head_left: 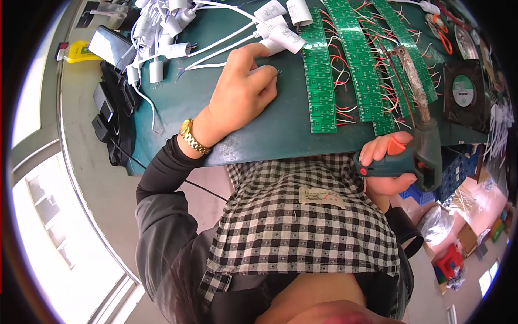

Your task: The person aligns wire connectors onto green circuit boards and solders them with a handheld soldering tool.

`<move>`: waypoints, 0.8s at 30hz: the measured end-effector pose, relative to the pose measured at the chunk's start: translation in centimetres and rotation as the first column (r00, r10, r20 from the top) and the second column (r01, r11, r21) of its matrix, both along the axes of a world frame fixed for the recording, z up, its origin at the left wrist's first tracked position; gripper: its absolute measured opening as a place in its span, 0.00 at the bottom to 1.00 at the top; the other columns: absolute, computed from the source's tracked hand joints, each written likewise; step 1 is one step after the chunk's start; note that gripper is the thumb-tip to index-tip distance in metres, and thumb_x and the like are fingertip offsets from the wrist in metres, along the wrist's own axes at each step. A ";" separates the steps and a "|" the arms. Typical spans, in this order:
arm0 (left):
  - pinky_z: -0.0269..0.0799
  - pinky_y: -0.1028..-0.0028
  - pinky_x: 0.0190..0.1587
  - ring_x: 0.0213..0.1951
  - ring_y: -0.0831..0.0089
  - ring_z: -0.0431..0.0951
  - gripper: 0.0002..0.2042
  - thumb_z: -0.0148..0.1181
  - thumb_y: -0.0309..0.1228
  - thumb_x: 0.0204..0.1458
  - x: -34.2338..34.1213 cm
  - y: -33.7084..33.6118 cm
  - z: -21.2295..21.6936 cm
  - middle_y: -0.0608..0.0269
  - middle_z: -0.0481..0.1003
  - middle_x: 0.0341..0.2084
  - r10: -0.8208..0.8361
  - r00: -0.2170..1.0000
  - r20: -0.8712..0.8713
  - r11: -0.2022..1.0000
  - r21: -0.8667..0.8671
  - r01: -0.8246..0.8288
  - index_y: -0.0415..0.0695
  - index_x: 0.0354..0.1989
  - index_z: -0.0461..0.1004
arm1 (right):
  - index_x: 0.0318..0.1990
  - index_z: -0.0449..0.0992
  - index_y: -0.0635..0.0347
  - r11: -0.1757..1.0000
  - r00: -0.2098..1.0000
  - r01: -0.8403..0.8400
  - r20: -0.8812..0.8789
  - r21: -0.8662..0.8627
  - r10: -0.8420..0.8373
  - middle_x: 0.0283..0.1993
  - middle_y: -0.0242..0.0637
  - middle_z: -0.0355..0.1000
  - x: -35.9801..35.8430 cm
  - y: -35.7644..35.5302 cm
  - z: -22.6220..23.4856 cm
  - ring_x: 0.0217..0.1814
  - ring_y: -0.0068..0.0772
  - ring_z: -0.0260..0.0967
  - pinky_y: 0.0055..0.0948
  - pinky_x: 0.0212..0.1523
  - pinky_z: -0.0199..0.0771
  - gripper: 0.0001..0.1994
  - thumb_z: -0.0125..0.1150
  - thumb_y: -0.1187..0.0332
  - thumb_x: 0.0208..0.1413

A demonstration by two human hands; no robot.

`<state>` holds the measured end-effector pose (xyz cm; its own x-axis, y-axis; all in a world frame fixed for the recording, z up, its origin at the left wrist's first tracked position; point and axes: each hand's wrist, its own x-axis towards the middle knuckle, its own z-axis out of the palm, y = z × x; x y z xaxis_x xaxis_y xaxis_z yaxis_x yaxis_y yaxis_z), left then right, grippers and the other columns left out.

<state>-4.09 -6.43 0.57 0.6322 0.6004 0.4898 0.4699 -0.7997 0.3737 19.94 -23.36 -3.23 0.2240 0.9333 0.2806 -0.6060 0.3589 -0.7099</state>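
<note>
My left hand (240, 94), with a gold watch on its wrist, rests on the dark green table (270, 129). Its thumb and fingers pinch the bare end of a white cable (216, 53) near the fingertips. At the table's near edge my right hand (384, 164) grips a green soldering gun (420, 156), thumb by its orange trigger. The gun's long crusted tip (411, 78) lies over strips of green circuit boards (322, 81) with red, white and black wires.
White cables with cylindrical plugs (170, 32) are heaped at the far left. Black adapters (108, 110) and a yellow object (81, 51) sit at the left edge. A black fan (464, 92) and red-handled scissors (442, 29) lie right. A checked apron (302, 216) covers my lap.
</note>
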 end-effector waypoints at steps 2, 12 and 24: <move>0.68 0.70 0.34 0.31 0.64 0.67 0.08 0.61 0.19 0.36 0.4 0.4 0.2 0.56 0.67 0.42 -0.016 1.000 -0.002 1.000 0.010 0.016 0.39 0.27 0.72 | 0.56 0.57 0.57 0.996 0.993 0.055 0.109 -0.070 -0.047 0.30 0.34 0.64 -0.1 0.0 0.6 0.23 0.28 0.65 0.26 0.25 0.66 0.41 0.50 0.31 0.46; 0.63 0.65 0.44 0.42 0.58 0.66 0.10 0.63 0.21 0.33 3.2 1.0 1.0 0.57 0.65 0.50 -0.069 0.996 0.056 0.978 0.199 0.057 0.42 0.27 0.72 | 0.55 0.58 0.62 0.998 0.992 0.018 0.124 -0.063 -0.010 0.31 0.39 0.65 0.1 -0.6 0.3 0.26 0.33 0.67 0.30 0.28 0.70 0.42 0.56 0.33 0.45; 0.54 0.53 0.58 0.59 0.43 0.56 0.08 0.61 0.21 0.39 3.4 1.7 0.6 0.45 0.61 0.56 -0.146 0.988 -0.039 0.987 0.060 0.148 0.40 0.30 0.71 | 0.54 0.59 0.60 0.932 0.890 0.046 0.438 -0.360 0.125 0.31 0.36 0.63 -0.4 -1.3 2.7 0.28 0.32 0.65 0.30 0.29 0.68 0.44 0.54 0.30 0.42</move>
<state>-0.72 -4.74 1.14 0.7287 0.4681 0.4999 0.3571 -0.8825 0.3059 19.54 -24.68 -0.52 0.1150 0.9933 -0.0064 -0.2010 0.0170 -0.9794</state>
